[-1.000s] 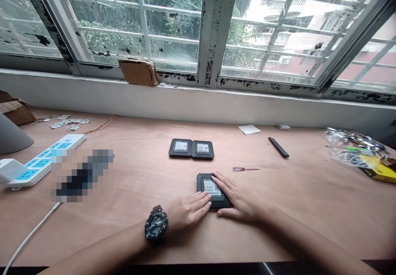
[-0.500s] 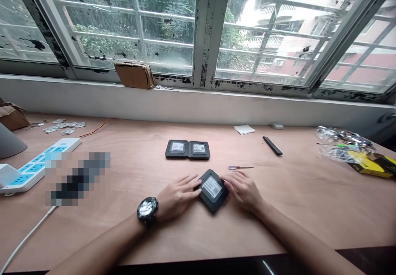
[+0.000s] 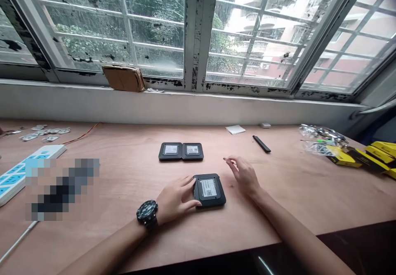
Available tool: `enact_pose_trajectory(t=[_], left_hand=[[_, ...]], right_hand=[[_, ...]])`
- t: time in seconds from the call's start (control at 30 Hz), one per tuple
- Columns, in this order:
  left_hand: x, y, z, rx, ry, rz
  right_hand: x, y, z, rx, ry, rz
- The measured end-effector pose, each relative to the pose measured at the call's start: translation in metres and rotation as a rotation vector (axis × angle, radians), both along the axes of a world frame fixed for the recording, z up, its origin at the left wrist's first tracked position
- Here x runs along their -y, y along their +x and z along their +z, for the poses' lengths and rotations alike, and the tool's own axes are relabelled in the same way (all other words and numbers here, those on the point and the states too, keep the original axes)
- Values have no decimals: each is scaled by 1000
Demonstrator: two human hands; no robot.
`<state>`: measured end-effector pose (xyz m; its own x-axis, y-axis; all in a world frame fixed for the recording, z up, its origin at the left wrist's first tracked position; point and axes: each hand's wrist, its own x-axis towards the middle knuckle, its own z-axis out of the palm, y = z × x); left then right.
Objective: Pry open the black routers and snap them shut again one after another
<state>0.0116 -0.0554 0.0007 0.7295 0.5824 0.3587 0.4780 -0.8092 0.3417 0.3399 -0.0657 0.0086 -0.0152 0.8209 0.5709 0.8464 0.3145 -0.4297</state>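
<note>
My left hand (image 3: pixel 177 197) lies over the left edge of a black square device (image 3: pixel 209 190), thumb along its lower side. The device sits flat on the wooden table (image 3: pixel 297 196) with its white label facing up. My right hand (image 3: pixel 243 176) hangs apart from it, fingers pinched on a small screwdriver (image 3: pixel 225 158), of which only a thin tip shows. Two more black square devices (image 3: pixel 170 151) (image 3: pixel 192 151) lie side by side farther back, labels up.
A blue and white power strip (image 3: pixel 46 153) and small metal parts (image 3: pixel 45 132) lie left, near a pixelated patch (image 3: pixel 62 188). A black bar (image 3: pixel 261 143) and white notepad (image 3: pixel 235 129) lie behind. Plastic bags (image 3: pixel 318 138) and yellow packages (image 3: pixel 379 155) lie right, below a window.
The near device has turned from a diamond angle to square with the table. My right hand has left it and lifted the screwdriver from the table. The view has swung slightly.
</note>
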Motion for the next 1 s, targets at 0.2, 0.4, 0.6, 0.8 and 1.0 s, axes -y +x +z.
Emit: enact_pose_trajectory(t=[0.2, 0.4, 0.6, 0.8, 1.0], left_hand=[[-6, -4, 1, -24, -94, -10], [-16, -24, 6, 25, -111, 56], [-19, -32, 11, 13, -126, 74], [-14, -31, 15, 7, -138, 68], [-13, -32, 16, 19, -135, 81]], right_hand=[[3, -36, 17, -647, -31, 182], [6, -61, 21, -805, -106, 322], [6, -68, 15, -848, -153, 373], [10, -67, 13, -845, -202, 432], [7, -60, 27, -791, -139, 375]])
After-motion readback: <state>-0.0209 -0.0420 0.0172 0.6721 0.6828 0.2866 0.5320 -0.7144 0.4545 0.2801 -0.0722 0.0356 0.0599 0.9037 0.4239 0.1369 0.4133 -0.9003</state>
